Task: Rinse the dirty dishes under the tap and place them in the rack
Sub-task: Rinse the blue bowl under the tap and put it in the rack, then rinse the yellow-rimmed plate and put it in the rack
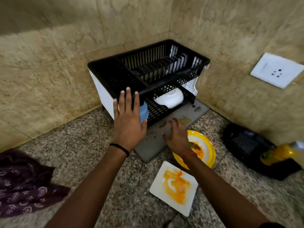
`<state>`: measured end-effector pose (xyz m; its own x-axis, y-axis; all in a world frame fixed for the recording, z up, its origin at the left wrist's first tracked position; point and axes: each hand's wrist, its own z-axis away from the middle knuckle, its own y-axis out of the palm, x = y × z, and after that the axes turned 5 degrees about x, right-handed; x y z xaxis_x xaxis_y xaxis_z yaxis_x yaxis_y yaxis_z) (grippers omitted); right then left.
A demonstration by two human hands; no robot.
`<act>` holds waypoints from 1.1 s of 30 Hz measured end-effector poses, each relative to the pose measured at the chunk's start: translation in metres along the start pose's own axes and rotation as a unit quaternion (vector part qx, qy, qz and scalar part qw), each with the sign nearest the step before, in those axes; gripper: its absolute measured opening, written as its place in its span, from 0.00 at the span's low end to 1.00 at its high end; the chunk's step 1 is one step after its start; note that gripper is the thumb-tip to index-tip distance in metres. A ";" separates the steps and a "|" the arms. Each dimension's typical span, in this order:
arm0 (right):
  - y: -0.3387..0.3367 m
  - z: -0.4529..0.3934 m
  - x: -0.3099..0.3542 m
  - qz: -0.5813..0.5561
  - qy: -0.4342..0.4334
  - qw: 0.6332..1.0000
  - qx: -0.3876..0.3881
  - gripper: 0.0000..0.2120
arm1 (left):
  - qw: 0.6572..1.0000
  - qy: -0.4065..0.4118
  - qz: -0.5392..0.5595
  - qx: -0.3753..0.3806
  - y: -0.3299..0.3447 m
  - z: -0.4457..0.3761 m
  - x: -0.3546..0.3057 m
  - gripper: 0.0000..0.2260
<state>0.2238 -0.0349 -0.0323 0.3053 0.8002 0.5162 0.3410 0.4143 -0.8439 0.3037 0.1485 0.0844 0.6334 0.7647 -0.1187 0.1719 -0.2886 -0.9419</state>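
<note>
A black two-tier dish rack (164,63) stands in the corner of the granite counter. A white bowl (170,98) lies on its lower shelf, and a blue cup (144,113) stands at that shelf's left end. My left hand (129,117) is raised in front of the rack's left front corner with fingers straight, partly covering the cup. My right hand (176,135) hovers with spread fingers over a grey mat (153,142). A round yellow-rimmed plate (205,147) with orange food stains sits to its right. Nearer me lies a square white plate (174,186), smeared orange.
A black tray (243,142) with a yellow bottle (278,153) lies at the right by the wall. A dark purple patterned cloth (21,183) lies on the counter at the left. A white wall socket (276,69) is on the right wall. No tap is in view.
</note>
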 end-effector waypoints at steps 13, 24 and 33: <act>-0.039 0.144 -0.085 -0.564 0.372 0.735 -0.059 0.16 | 0.842 -0.234 0.432 0.223 0.118 0.049 -0.115 0.11; -0.055 0.136 -0.081 -0.536 0.416 0.730 -0.087 0.11 | 0.811 -0.275 0.446 0.260 0.163 0.037 -0.126 0.07; -0.143 0.198 -0.105 -0.566 0.358 0.724 -0.165 0.08 | 0.607 -0.191 0.674 0.375 0.104 0.040 -0.207 0.04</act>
<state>-0.0330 -0.0927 0.0050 0.0060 -0.4507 0.8927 0.8913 0.4072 0.1996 0.1606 -0.0168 -0.0012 -0.4292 0.2435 -0.8697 -0.7909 -0.5664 0.2317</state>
